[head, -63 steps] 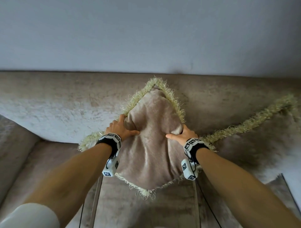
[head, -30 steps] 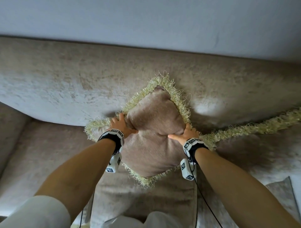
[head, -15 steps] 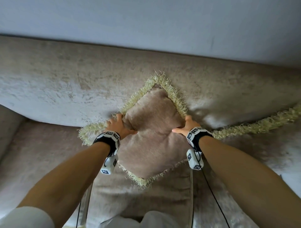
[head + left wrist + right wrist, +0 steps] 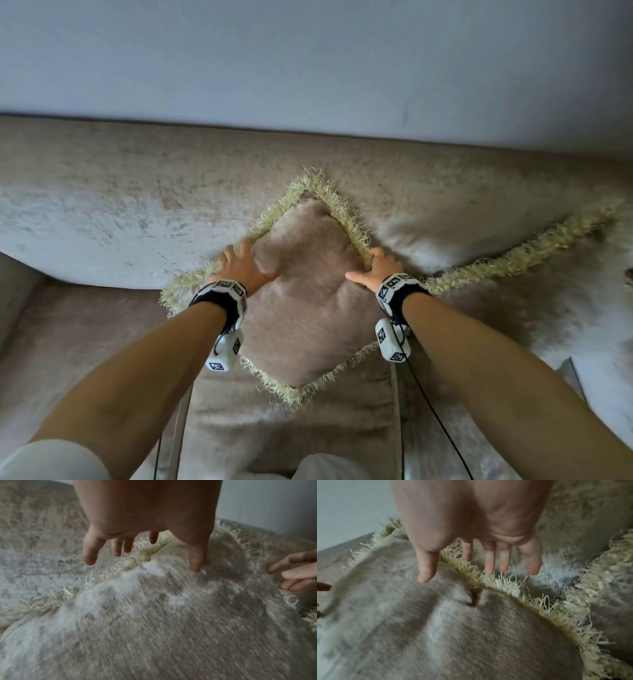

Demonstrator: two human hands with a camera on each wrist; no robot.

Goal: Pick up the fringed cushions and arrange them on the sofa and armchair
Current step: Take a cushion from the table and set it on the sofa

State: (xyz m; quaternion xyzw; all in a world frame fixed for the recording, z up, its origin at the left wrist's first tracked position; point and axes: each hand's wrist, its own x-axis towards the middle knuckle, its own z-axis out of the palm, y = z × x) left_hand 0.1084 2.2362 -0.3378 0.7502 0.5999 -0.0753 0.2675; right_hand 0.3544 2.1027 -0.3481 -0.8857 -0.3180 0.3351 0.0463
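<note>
You see plush, matt velvety cloth on the cushion (image 4: 305, 301) — its fringe (image 4: 346, 219) stringy, pale yarn — and the sofa (image 4: 102, 212) at frame left is mottled, faintly sheened velvet.

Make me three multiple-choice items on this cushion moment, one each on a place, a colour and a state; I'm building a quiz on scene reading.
1. Where is the fringed cushion?
A. On the floor
B. Propped on one corner against the sofa backrest
C. Flat on an armchair

2. What colour is its fringe?
A. Pale yellow
B. Red
C. Black

3. How do the left hand and right hand stand?
A. Clenched fists
B. Fingers spread, straight, at the cushion's two side edges
C. Both away from it

Key: 1 B, its top corner lies up the backrest; 2 A, pale yellow strands edge it; 3 B, both wrist views show straight fingers.
</note>
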